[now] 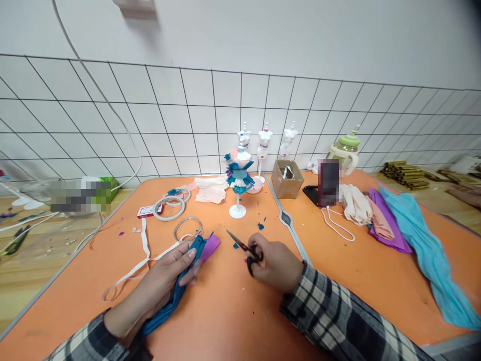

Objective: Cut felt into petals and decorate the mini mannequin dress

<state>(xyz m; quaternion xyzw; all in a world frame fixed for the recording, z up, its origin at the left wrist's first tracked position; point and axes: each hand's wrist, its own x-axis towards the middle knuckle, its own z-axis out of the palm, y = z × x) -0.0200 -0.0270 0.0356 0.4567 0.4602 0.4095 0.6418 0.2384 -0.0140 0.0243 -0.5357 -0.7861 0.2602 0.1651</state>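
Observation:
My left hand (171, 273) is closed on a folded length of dark blue crepe paper (169, 308), whose end sticks out past the fingertips. A purple piece of paper (211, 247) shows just beyond that end. In my right hand (278, 265) is a pair of black-handled scissors (252, 253), blades pointing up and left, apart from the paper. Small blue scraps (261, 226) lie on the orange table top beyond the scissors. Farther back stands a miniature dress form (240, 173) dressed in blue and white frilled paper, on a round white base.
Tape rolls (169, 208) and a white ribbon (145, 240) lie left. Behind are bare mini dress forms (265, 140) and a cardboard box (287, 180). To the right are a phone (328, 183), a green-lidded bottle (345, 150), purple paper (391, 235) and light blue paper (428, 255).

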